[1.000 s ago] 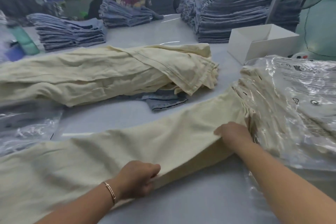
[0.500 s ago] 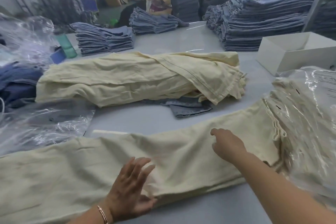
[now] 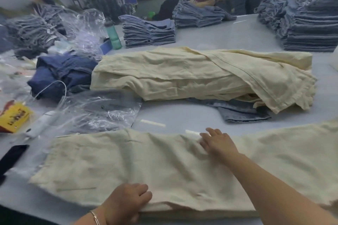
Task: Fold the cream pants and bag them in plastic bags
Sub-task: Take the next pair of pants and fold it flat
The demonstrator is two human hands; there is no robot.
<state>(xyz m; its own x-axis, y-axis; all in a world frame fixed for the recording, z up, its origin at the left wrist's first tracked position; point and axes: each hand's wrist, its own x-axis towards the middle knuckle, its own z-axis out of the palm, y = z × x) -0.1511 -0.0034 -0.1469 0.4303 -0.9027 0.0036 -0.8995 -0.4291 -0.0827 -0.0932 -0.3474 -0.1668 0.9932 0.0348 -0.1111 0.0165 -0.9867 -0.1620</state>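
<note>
A pair of cream pants (image 3: pixel 139 166) lies stretched across the near side of the table, legs running left. My left hand (image 3: pixel 128 202) grips the near edge of the pants with curled fingers. Flat on the fabric near its far edge rests my right hand (image 3: pixel 217 142), fingers straight. A clear plastic bag (image 3: pixel 102 113) lies flat beyond the pants at the left. A heap of more cream pants (image 3: pixel 192 76) sits in the middle of the table.
Stacks of folded blue jeans (image 3: pixel 148 32) stand along the far side, another stack (image 3: pixel 309 29) at right. Dark blue clothes (image 3: pixel 62 73), crumpled plastic, a green bottle (image 3: pixel 114 35) and a yellow packet (image 3: pixel 14 117) crowd the left. People work beyond the table.
The view has swung left. My left hand went from spread flat on the pants to gripping their near edge. My right hand slid to the far edge and flattened out.
</note>
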